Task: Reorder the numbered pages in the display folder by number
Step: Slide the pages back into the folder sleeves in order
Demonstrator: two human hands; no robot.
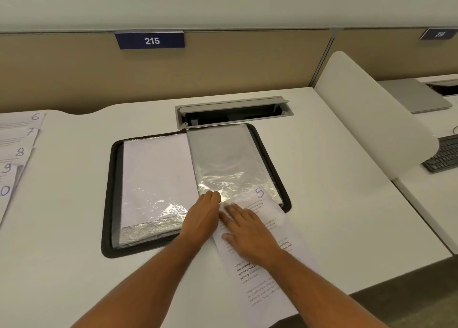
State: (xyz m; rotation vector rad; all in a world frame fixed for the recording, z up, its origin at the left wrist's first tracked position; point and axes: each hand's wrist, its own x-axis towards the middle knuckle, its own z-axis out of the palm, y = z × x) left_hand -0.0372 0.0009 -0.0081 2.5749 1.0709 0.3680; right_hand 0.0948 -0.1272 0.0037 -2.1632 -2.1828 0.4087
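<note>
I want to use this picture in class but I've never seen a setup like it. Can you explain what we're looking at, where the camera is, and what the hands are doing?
There is no machine: a person wears a camera on the head, looking down at a white desk. An open folder of clear sleeves lies there. The left hand presses flat on the right-hand sleeve, while the right hand lies flat on page 5, which is partly inside it. Other numbered pages lie at far left.
</note>
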